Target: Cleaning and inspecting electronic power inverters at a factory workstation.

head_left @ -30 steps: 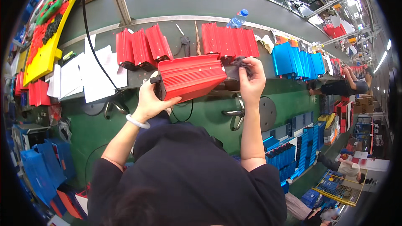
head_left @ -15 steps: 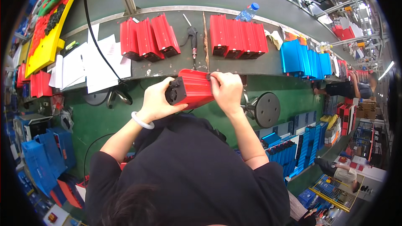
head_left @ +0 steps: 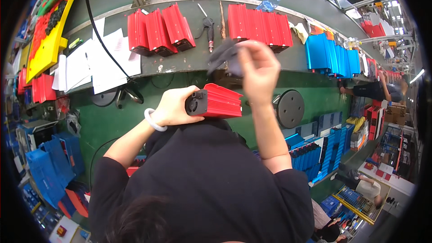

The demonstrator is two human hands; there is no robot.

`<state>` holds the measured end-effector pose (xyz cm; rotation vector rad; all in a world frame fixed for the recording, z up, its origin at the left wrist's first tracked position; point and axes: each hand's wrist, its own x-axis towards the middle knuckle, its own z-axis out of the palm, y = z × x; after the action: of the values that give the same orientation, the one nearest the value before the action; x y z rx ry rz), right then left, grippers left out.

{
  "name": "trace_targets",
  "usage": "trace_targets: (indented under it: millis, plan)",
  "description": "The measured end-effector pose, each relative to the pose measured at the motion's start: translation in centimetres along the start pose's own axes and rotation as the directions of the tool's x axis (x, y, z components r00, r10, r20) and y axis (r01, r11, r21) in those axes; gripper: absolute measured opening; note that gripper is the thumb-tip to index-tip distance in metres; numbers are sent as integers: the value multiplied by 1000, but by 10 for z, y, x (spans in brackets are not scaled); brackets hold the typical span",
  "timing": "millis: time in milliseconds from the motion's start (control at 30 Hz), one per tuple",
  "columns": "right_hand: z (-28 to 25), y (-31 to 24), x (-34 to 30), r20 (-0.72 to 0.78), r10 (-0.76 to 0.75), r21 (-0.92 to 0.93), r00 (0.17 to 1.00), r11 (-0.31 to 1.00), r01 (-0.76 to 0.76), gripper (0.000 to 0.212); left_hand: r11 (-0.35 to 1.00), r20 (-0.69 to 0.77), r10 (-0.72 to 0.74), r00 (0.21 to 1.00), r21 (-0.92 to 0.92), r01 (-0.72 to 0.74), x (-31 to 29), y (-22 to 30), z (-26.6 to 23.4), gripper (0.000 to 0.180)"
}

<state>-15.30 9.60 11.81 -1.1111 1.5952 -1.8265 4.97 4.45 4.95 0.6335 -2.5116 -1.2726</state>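
My left hand (head_left: 174, 107) grips a red ribbed metal case (head_left: 224, 102) by its black end panel (head_left: 196, 102), which has a round fan grille. The case is tilted just above my lap, in front of the bench edge. Raised over that edge, my right hand (head_left: 261, 69) pinches a dark grey, thin, cloth-like piece (head_left: 229, 58), smeared by motion. Its exact kind cannot be made out. A handheld screwdriver-like tool with a cord (head_left: 209, 31) lies on the bench just beyond this piece.
Similar red cases stand on the bench in a left group (head_left: 155, 31) and a right group (head_left: 261, 27). Blue cases (head_left: 330, 56) are farther right, a water bottle (head_left: 270, 2) behind. Papers (head_left: 105, 58) lie left. A round stool (head_left: 290, 108) stands below the bench.
My right hand has left the red case's right end and moved up and away, with the dark cloth-like piece now in its fingers. My left hand still holds the case, slightly lower and farther right.
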Motion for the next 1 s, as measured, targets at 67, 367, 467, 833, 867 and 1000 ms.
trace_targets:
  millis: [67, 367, 467, 833, 867, 1000]
  plan:
    - [-25, 11, 5, -101, -80, -72, 992, 995, 73, 8, 1000, -25, 12, 1000, -9, -13, -4, 1, -2, 56]
    - [-3, 28, -50, 359, -124, -335, 925, 908, 252, 14, 994, -23, -91, 996, -65, 90, -8, 1, -4, 56]
    - [2, 26, -52, 497, -114, -386, 860, 859, 337, 17, 994, -20, -101, 995, -41, 100, -9, -7, 0, 57]
    - [-104, 97, -75, 508, 372, -828, 777, 459, 321, 11, 982, -19, -183, 983, -43, 182, -12, -14, -1, 57]
    - [-120, 112, -81, 456, 509, -887, 730, 323, 329, 11, 988, -25, -127, 992, -91, 124, -12, -15, -1, 57]
    - [-119, 94, -63, 301, 247, -731, 921, 680, 57, 8, 971, -19, -151, 988, -192, 145, -8, -9, -7, 55]
